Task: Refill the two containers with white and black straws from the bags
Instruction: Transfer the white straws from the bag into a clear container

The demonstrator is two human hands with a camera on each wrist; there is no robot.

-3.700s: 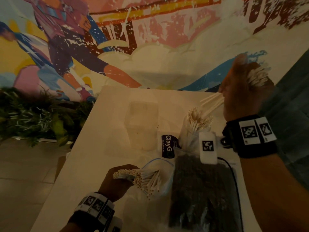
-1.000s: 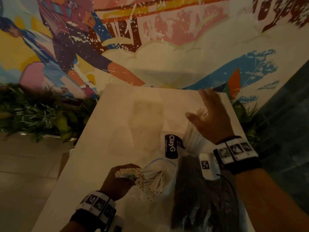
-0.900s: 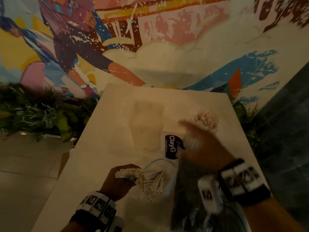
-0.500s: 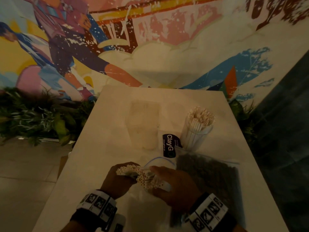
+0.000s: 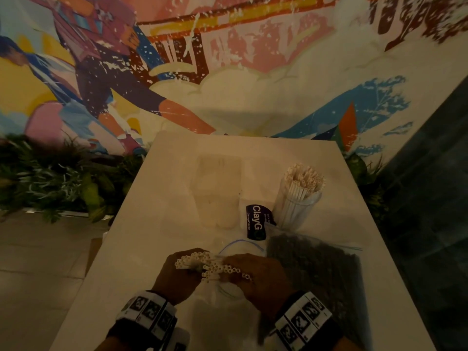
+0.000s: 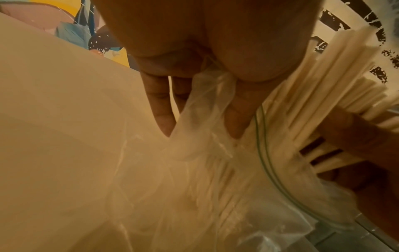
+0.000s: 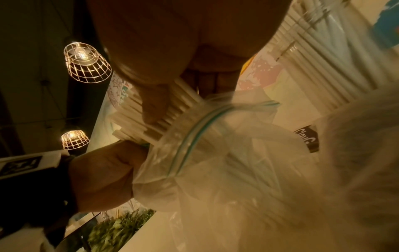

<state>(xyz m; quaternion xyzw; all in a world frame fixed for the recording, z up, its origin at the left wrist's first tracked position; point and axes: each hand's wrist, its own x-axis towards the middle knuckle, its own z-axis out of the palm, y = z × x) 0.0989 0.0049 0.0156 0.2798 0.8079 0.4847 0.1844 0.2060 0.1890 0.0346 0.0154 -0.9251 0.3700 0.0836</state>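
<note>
A clear zip bag of white straws (image 5: 228,297) lies at the near table edge. My left hand (image 5: 181,273) grips the bag's mouth; in the left wrist view its fingers (image 6: 161,117) pinch the bunched plastic (image 6: 205,116). My right hand (image 5: 255,274) is curled round a bunch of white straws (image 5: 215,266) sticking out of the bag, with the thumb (image 7: 154,104) across them (image 7: 177,110). A round clear container (image 5: 297,206) at back right holds upright white straws. A second clear container (image 5: 217,191) stands empty to its left. The bag of black straws (image 5: 316,272) lies to the right.
A dark "ClayG" label (image 5: 255,221) lies between the containers and the bags. The white table (image 5: 157,224) ends at a mural wall behind. Plants (image 5: 55,183) line the floor on the left. Wire lamps (image 7: 86,63) hang overhead.
My right hand left a bunch of white straws in the round container, came down to the bag and now grips more straws. The left hand stayed on the bag.
</note>
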